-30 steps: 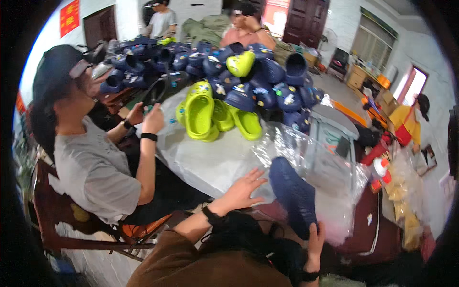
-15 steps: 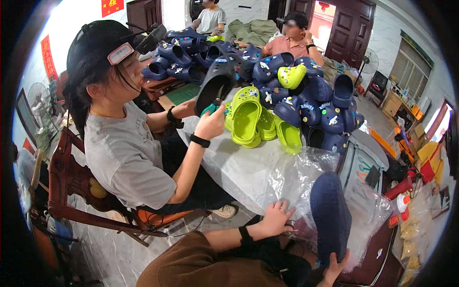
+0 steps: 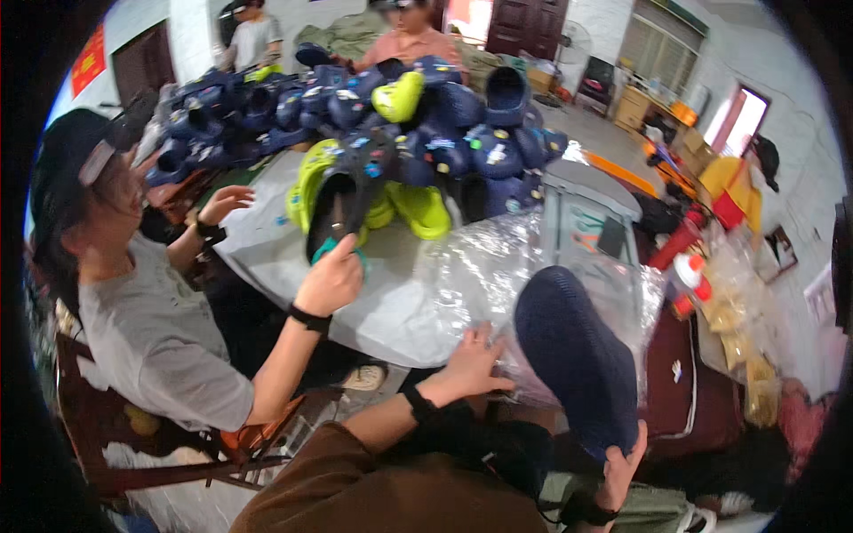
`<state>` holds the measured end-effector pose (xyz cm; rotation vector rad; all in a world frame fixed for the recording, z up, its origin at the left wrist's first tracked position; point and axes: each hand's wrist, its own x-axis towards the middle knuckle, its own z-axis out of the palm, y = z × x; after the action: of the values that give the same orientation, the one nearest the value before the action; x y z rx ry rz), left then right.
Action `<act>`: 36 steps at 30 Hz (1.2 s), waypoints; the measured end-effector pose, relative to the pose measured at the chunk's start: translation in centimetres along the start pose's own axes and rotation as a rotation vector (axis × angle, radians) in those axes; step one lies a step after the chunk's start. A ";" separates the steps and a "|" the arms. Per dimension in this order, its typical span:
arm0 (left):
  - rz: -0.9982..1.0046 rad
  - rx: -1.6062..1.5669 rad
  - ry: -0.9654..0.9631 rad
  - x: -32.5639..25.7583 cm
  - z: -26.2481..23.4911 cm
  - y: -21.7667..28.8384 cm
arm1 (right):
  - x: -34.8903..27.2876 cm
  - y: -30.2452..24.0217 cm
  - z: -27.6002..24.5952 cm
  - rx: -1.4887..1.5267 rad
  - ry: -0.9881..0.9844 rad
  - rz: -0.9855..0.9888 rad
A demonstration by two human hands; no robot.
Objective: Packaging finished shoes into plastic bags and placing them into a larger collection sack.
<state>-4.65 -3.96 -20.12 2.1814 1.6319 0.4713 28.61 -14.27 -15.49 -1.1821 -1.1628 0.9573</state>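
Note:
A navy clog stands on end with its textured sole toward me, and my right hand grips its lower end. Beside it lies a clear plastic bag, spread over the near edge of the white-covered table. My left hand rests on the bag's near part, fingers spread, close to the clog but apart from it. The clog's upper side is hidden from me.
To my left, a seated co-worker holds green-handled scissors at a dark clog. Lime clogs and a heap of navy clogs cover the far side. A grey plastic bin stands right of the bag.
The whole view has swung right. My clog's top now leans further left, and my left hand's fingers are more spread. The co-worker's other hand has come off the dark clog.

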 end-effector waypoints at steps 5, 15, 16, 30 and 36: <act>0.164 -0.143 -0.028 1.5 1.1 -2.1 | -1.1 -1.5 -2.2 -0.026 -0.105 -0.012; 0.131 -0.138 0.159 -0.7 -0.4 -2.1 | -1.4 -2.8 -2.2 -0.271 -0.179 0.008; 0.090 -0.160 0.188 -0.7 -0.7 -2.0 | -1.4 -3.2 -2.1 -0.267 -0.200 0.003; 0.126 -0.280 0.411 -2.0 -9.3 4.5 | -2.0 -3.2 -2.2 -0.330 -0.179 -0.222; 0.335 0.015 0.528 -1.8 -9.7 8.7 | -2.0 -3.2 -0.1 -0.569 -0.132 -0.410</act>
<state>-2.47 -6.96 -7.55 2.4934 1.4942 1.2210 28.30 -16.76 -12.67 -1.2555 -1.7752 0.4001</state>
